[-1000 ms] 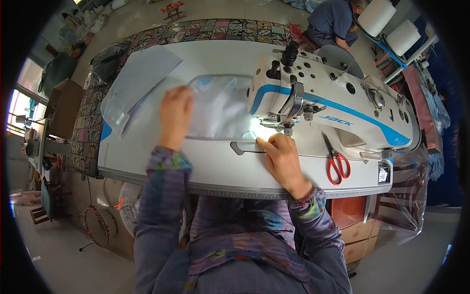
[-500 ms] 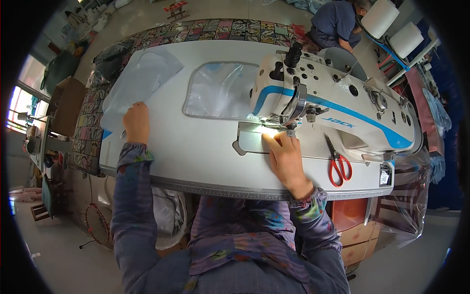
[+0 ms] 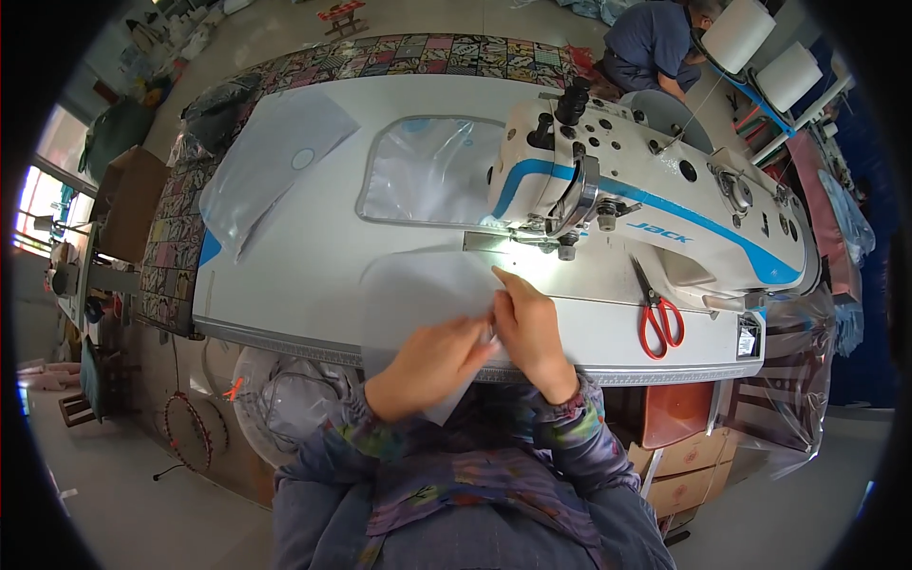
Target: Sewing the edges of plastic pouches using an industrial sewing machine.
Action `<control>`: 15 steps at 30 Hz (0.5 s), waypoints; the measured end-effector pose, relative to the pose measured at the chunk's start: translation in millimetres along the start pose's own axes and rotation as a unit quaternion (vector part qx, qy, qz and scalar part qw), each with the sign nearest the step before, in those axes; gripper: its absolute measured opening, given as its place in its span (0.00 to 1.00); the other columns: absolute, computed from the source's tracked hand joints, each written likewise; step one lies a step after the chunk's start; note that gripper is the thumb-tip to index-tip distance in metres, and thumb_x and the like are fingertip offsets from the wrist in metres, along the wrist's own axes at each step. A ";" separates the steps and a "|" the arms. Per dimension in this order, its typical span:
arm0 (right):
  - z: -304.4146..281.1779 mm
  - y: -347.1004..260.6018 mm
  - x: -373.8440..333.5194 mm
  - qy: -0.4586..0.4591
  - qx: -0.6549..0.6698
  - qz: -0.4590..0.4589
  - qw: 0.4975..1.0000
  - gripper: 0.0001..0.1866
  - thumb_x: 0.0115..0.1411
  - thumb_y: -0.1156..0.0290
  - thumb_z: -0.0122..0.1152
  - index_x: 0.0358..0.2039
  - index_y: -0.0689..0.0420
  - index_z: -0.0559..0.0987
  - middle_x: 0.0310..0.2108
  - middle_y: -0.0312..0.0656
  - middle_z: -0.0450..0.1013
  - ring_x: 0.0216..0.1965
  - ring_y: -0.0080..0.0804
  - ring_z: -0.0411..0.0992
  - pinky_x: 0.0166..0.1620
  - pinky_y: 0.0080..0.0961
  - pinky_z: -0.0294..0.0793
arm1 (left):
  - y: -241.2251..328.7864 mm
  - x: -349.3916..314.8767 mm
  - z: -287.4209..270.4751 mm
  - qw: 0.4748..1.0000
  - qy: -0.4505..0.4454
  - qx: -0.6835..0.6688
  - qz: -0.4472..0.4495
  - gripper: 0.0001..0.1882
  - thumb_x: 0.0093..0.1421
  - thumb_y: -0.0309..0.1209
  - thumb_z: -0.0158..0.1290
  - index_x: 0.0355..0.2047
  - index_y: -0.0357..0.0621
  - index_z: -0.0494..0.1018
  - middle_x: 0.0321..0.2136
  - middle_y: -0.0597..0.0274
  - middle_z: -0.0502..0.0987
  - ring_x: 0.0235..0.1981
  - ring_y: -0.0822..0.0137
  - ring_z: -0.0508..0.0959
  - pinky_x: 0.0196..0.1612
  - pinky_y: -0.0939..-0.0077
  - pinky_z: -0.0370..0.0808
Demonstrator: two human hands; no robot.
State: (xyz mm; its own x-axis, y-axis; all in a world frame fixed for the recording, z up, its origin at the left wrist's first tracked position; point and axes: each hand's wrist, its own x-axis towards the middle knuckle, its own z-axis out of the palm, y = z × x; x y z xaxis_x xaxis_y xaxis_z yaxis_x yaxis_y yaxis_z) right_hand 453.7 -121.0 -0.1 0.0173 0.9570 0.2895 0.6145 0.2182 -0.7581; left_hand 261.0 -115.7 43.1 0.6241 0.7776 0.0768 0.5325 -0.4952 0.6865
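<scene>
A thin translucent plastic sheet [image 3: 408, 285] hangs over the front edge of the white sewing table, below the needle. My left hand [image 3: 432, 366] is closed on its right side, fingers pressed together. Right beside it, my right hand [image 3: 532, 332] grips the same edge, its index finger pointing toward the needle area. Above them stands a white-and-blue sewing machine [image 3: 646, 209], its lamp lighting the needle plate. A clear plastic panel with grey edging [image 3: 427, 176] lies left of the machine head. More translucent sheets [image 3: 271, 161] are stacked at the table's left end.
Red-handled scissors [image 3: 659, 323] lie on the table right of my right hand. White thread cones [image 3: 736, 36] stand at the back right, near a crouching person [image 3: 651, 47]. Below the table's front edge is a white tub [image 3: 275, 408] holding clear plastic pieces.
My left hand has come from the stack at the left to the table's front, and a sheet now lies there. My right hand has drawn back from the needle toward me.
</scene>
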 end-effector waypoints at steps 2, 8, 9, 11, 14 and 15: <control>-5.5 -12.5 4.2 -0.010 0.012 0.050 0.999 0.28 0.66 0.78 0.61 0.66 0.65 0.71 0.26 0.50 0.76 0.25 0.41 0.77 0.32 0.34 0.75 | -6.9 25.6 -4.8 0.995 0.097 0.022 0.018 0.13 0.70 0.26 0.53 0.53 0.36 0.74 0.42 0.46 0.77 0.43 0.40 0.79 0.46 0.52 0.77; -10.7 -18.8 1.1 0.023 0.034 0.146 0.988 0.33 0.65 0.78 0.66 0.69 0.65 0.66 0.23 0.43 0.76 0.21 0.30 0.75 0.27 0.27 0.73 | -22.7 49.9 29.1 0.979 0.155 0.126 0.052 0.21 0.64 0.25 0.56 0.58 0.43 0.75 0.56 0.57 0.74 0.60 0.52 0.71 0.67 0.45 0.65; -14.0 -20.6 0.0 0.004 0.048 0.153 0.987 0.32 0.65 0.78 0.66 0.68 0.65 0.67 0.23 0.42 0.77 0.21 0.29 0.76 0.26 0.27 0.73 | -21.5 48.8 29.1 0.971 0.153 0.172 0.065 0.22 0.64 0.26 0.56 0.60 0.43 0.75 0.59 0.60 0.74 0.63 0.55 0.70 0.72 0.41 0.61; -15.7 -20.8 -1.6 -0.016 0.062 0.160 0.985 0.31 0.65 0.78 0.67 0.67 0.65 0.68 0.24 0.41 0.77 0.21 0.28 0.76 0.26 0.26 0.74 | -26.4 51.2 29.3 0.972 0.140 0.178 0.067 0.25 0.64 0.26 0.56 0.62 0.44 0.74 0.61 0.61 0.73 0.64 0.56 0.70 0.72 0.43 0.60; -15.6 -15.8 2.6 -0.021 0.065 0.157 0.985 0.27 0.66 0.79 0.65 0.64 0.65 0.71 0.25 0.41 0.78 0.21 0.27 0.78 0.25 0.26 0.75 | -32.2 60.1 26.5 0.970 0.126 0.193 0.075 0.27 0.64 0.26 0.57 0.65 0.45 0.73 0.63 0.63 0.73 0.65 0.57 0.69 0.73 0.45 0.60; -14.4 -12.0 3.3 -0.018 0.062 0.144 0.987 0.26 0.66 0.79 0.65 0.63 0.66 0.72 0.25 0.42 0.78 0.21 0.27 0.78 0.25 0.26 0.75 | -33.6 62.6 25.2 0.969 0.120 0.200 0.079 0.26 0.64 0.27 0.57 0.64 0.45 0.73 0.63 0.63 0.73 0.66 0.58 0.69 0.73 0.46 0.60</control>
State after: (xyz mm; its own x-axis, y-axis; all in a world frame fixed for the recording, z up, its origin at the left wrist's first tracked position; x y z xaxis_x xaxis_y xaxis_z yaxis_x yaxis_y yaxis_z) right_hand 457.7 -123.2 18.4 0.1477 0.9885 0.0326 0.4868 -0.0440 -0.8724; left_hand 296.7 -60.1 6.6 0.5903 0.7233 0.3582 0.6498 -0.6891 0.3208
